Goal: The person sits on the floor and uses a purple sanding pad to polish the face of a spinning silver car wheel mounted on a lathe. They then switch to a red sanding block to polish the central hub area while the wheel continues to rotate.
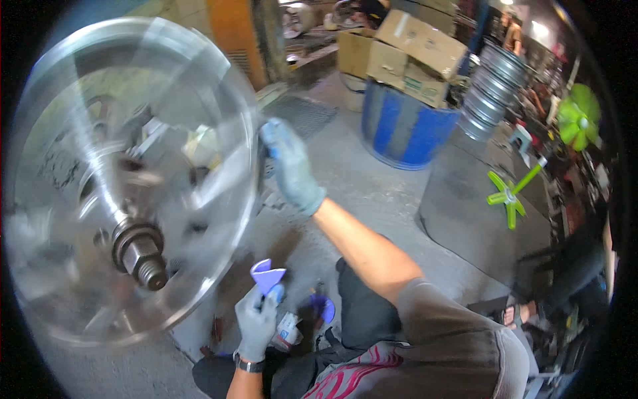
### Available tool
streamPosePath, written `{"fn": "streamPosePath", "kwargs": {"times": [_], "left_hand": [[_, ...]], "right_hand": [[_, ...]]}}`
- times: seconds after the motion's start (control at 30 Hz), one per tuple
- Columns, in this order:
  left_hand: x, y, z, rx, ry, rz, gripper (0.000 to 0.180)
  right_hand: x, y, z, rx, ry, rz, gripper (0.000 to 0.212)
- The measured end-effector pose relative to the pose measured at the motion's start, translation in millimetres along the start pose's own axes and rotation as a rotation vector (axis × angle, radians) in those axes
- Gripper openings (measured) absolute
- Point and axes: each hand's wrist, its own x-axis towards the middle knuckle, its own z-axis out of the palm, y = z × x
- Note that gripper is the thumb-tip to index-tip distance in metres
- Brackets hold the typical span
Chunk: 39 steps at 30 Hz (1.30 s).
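A large silver wheel rim (100, 149) fills the left side, its spokes smeared by motion. It is mounted on a shaft with a big nut (139, 256) and a threaded end. My right hand (296, 169), in a grey glove with blue fingertips, reaches up with fingers stretched along the rim's right edge. My left hand (256, 322), gloved the same way, pinches a folded purple abrasive sheet (268, 274) below the rim, apart from it. Beside that hand, low down, lie a round purple piece (323, 308) and a small white-and-red packet (288, 330).
A blue drum (409, 130) bears cardboard boxes (419, 50). Stacked silver wheel rims (492, 93) stand to its right. Farther right are a green fan (578, 118) and a green star-shaped base (508, 198) on a dark mat (458, 213). Another person's sandalled foot (518, 314) shows at lower right.
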Motion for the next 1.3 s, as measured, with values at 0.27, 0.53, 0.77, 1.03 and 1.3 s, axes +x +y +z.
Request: {"fn": "streamPosePath", "kwargs": {"times": [0.27,0.53,0.77,1.03,1.3], "left_hand": [[0.3,0.5,0.3,-0.028,-0.021,-0.034,0.026],[1.1,-6.6,2.3,-0.029,-0.005,0.028,0.024],[0.8,-15.2,6.5,-0.059,0.002,0.053,0.022],[1.9,-10.5,5.8,-0.058,-0.005,0.051,0.023],[0.0,-8.9,1.6,-0.016,-0.054,-0.027,0.028]], "right_hand": [[7.2,-0.6,-4.0,0.048,-0.006,-0.017,0.049],[24.7,5.8,-10.2,0.021,-0.072,-0.127,0.051],[25.0,1.8,-7.9,0.094,-0.058,-0.171,0.059],[23.8,1.3,-13.4,0.053,-0.139,-0.104,0.064],[32.8,-14.4,-2.0,0.111,-0.098,-0.212,0.061]]}}
